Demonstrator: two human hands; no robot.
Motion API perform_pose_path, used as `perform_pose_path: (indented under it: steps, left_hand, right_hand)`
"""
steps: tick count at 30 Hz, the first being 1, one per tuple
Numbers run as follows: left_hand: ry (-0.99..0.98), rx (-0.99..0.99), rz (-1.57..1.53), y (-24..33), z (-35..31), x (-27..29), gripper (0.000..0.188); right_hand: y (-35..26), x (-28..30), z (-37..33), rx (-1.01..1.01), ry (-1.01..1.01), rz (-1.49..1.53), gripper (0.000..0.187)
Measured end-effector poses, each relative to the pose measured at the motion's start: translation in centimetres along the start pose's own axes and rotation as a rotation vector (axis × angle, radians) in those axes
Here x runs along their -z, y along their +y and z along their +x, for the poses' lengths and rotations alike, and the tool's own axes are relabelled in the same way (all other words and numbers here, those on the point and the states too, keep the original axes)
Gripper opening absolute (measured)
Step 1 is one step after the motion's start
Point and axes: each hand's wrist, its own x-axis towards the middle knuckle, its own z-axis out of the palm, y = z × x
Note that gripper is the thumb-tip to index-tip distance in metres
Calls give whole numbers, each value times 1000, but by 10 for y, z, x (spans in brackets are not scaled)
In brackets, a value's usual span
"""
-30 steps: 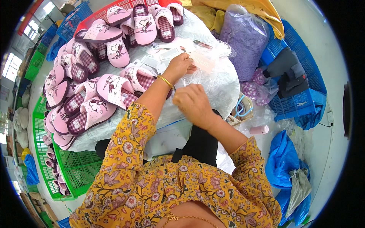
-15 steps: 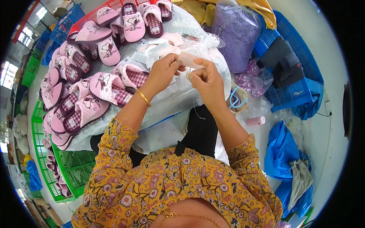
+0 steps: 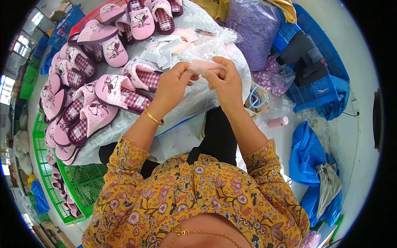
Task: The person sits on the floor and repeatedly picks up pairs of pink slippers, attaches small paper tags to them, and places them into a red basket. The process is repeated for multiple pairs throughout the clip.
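Pink slippers [image 3: 103, 89] are seen heaped across the plastic-covered table [image 3: 124, 132] at left, beside a green crate [image 3: 78, 182], many apparently already finished, while loose pale tags [image 3: 159, 56] remain scattered behind. At centre, a thin pink strip [image 3: 202, 66] is pinched above the table edge between the closed fingers of the left hand [image 3: 175, 82] and right hand [image 3: 225, 82]. Little free room is left at right, where a purple bag [image 3: 258, 29] and blue crates [image 3: 318, 82] crowd in.

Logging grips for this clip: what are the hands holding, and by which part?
Both hands, left hand and right hand, pinch a small pale pink flat strip between them, fingers gripping its two ends.
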Motion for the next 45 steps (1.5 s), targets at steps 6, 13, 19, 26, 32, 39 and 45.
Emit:
perform_pose_path:
  steps: [6, 13, 19, 26, 32, 39, 45]
  left_hand:
    - [51, 72, -311, -20, -20, 8, 23]
    - [76, 46, -354, -25, -40, 17, 22]
    - [56, 53, -351, -31, -51, 25, 22]
    - [53, 16, -267, -31, -60, 29, 22]
    - [16, -19, -132, -29, -72, 36, 20]
    - [-385, 194, -545, -18, -67, 63, 30]
    - [-524, 139, -99, -11, -63, 46, 22]
  right_hand:
    - [15, 1, -12, -113, 122, 163, 48]
    - [23, -11, -21, -147, 85, 257, 25]
    - [27, -12, -26, -233, 67, 343, 21]
    - [28, -11, -33, -276, 42, 388, 17]
    - [32, -4, -37, -290, -42, 392, 15]
    - [17, 4, -58, -220, -264, 77, 14]
    - [15, 1, -68, -217, -313, 7, 16]
